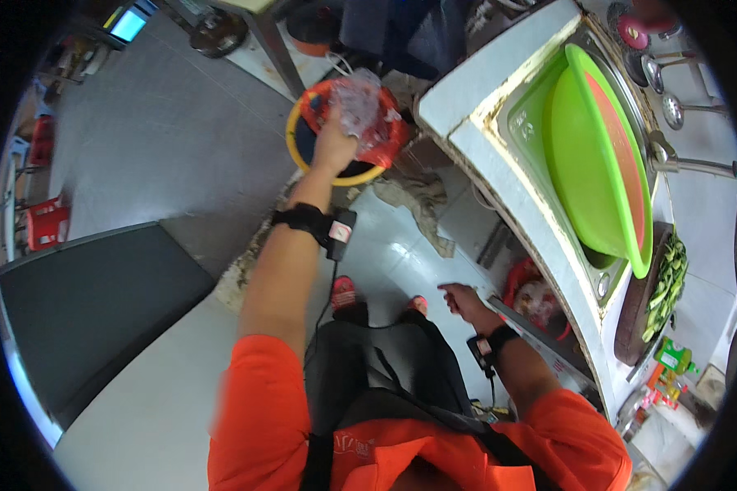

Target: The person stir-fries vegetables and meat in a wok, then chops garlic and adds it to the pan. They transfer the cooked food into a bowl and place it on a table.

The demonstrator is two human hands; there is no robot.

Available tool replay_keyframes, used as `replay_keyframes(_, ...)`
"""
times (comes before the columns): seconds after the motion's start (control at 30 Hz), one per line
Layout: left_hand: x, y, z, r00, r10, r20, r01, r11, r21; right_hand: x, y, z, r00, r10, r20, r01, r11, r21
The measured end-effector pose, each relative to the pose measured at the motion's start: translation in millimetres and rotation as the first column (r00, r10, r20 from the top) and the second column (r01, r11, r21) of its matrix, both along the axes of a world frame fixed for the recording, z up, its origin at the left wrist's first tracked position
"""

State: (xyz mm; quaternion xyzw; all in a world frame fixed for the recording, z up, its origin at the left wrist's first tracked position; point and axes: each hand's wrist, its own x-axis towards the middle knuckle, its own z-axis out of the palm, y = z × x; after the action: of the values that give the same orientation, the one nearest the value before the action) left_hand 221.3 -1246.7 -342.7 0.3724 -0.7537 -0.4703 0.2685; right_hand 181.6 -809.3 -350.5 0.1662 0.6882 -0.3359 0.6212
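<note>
My left hand [336,146] reaches over a round bin with a yellow rim [293,140] and grips a crumpled clear plastic bag [359,101]. A red plastic liner [395,138] covers much of the bin's mouth and hangs over its edge. The bag partly hides my fingertips. Lower down, my right hand [464,302] hangs over the floor beside the counter. Its forefinger points out, the other fingers are loosely bent, and I see nothing in it.
On the right, a tiled counter [460,101] holds a steel sink with a green basin [580,159] tilted in it. Leafy greens [664,288] lie on a cutting board [629,325]. A rag [414,205] lies near the bin. A red container [519,288] sits beneath the counter.
</note>
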Motion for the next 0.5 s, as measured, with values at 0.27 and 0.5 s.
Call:
replay_keyframes(0.27,69.4,30.2,-19.1,0.996,0.023,-0.084,-0.02,0.999,0.038,-87.0,80.9,-146.9,0.968,-0.06,-0.242,0.123,0.959,0.256)
replay_keyframes(0.5,166.7,41.9,-49.9,0.983,-0.161,0.091,0.119,0.927,0.356,-148.0,158.2,-257.6,0.857,0.364,-0.365,-0.297,0.927,0.227)
